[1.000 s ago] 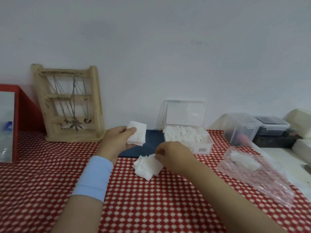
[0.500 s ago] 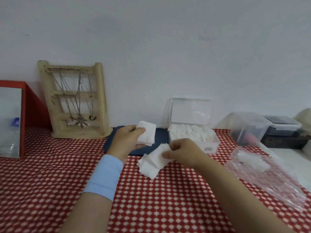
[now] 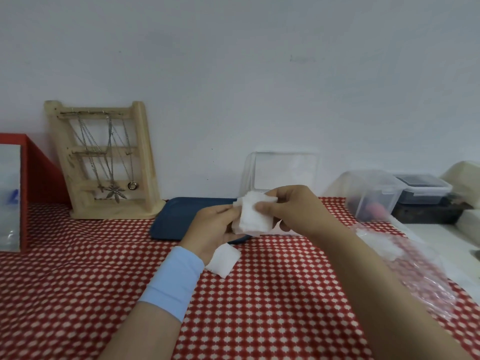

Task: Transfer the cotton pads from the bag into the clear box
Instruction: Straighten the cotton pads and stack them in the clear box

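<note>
From my end, the far left shows a red box (image 3: 39, 178), then a wooden rack (image 3: 104, 162) hung with necklaces (image 3: 111, 178) leaning on the wall. A blue tray (image 3: 176, 219) lies flat to the right of the rack, on the red checked tablecloth (image 3: 78, 281).

The left hand (image 3: 210, 229), with a light blue wristband (image 3: 174, 284), curls its fingers round the left edge of a stack of cotton pads (image 3: 255, 216). The stack is held up off the cloth, broad face turned toward me and leaning slightly left – it looks near square, so I cannot tell a long axis. Just near of that hand a loose pad (image 3: 223, 259) lies flat, one corner pointing toward me.

The right hand (image 3: 298, 211) pinches the stack's right side, thumb on the front face, fingers curled behind. Behind both hands the clear box (image 3: 285, 170) stands with its lid upright – its body is mostly hidden. Further right is a clear tub (image 3: 371, 193), and nearer, the crumpled bag (image 3: 415, 268) with pads inside.
</note>
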`<state>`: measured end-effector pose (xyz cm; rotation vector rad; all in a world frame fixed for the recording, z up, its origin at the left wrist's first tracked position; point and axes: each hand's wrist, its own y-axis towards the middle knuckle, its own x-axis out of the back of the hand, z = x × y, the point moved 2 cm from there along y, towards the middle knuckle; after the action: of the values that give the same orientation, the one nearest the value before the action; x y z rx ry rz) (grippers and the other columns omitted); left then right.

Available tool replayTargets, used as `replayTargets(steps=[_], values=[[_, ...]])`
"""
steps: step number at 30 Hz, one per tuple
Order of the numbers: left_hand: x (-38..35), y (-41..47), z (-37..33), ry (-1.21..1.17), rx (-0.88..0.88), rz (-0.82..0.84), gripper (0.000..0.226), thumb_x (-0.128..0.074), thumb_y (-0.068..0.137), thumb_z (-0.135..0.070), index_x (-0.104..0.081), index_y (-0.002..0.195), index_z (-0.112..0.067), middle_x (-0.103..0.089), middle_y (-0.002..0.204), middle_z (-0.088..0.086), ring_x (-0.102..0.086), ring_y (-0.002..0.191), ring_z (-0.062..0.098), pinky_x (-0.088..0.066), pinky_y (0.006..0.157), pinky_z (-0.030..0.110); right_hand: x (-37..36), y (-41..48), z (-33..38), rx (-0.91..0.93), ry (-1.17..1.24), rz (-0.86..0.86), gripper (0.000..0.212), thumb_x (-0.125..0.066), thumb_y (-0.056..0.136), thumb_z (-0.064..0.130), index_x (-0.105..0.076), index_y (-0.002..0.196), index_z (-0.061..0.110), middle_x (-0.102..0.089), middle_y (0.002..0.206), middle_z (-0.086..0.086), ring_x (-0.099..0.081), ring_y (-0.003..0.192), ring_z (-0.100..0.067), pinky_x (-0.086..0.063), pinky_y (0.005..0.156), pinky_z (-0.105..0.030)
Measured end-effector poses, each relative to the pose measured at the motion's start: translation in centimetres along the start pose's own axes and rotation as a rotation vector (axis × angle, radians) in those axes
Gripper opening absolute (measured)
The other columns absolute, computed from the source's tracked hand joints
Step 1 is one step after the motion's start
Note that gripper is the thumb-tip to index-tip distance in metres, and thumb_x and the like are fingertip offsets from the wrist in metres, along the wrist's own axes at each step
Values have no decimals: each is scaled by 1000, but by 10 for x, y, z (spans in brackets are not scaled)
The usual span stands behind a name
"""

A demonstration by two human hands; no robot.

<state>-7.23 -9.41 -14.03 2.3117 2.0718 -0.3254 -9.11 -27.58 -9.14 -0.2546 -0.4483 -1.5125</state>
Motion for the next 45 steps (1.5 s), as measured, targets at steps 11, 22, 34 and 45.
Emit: replayTargets(steps=[11,22,34,45], values=[[-15,-7,-3,18,14,155,30,-65,97,-22,-68,121,-6,-77,109,11,-75,103,25,-59,91,39,-4,5,-5,13,-210,-137,23,-83,80,34,-71,97,25,-68,86,12,-63,76,-5,-41,58,-13],[-13,-14,-12,404,-110,169,52,-81,83,-11,-60,124,-33,-75,111,1,-74,100,18,-59,95,41,14,-5,-10,-92,-63,296,23,-72,92,27,-73,113,16,-79,97,3,-76,89,-17,-61,87,-35],[-92,48,-38,789,-361,-38,14,-60,97,-25,-63,110,-28,-64,101,-6,-61,90,10,-46,71,22,113,24,-24,-181,-27,-169,30,-69,95,18,-54,120,13,-72,101,-6,-77,71,-20,-57,66,-39],[-124,85,-23,1649,-178,291,34,-49,97,-41,-74,117,-33,-50,132,4,-37,131,27,-40,102,39,98,50,-43,-216,-474,25,15,-67,94,18,-60,88,6,-68,74,-9,-66,45,-13,-46,51,-28]])
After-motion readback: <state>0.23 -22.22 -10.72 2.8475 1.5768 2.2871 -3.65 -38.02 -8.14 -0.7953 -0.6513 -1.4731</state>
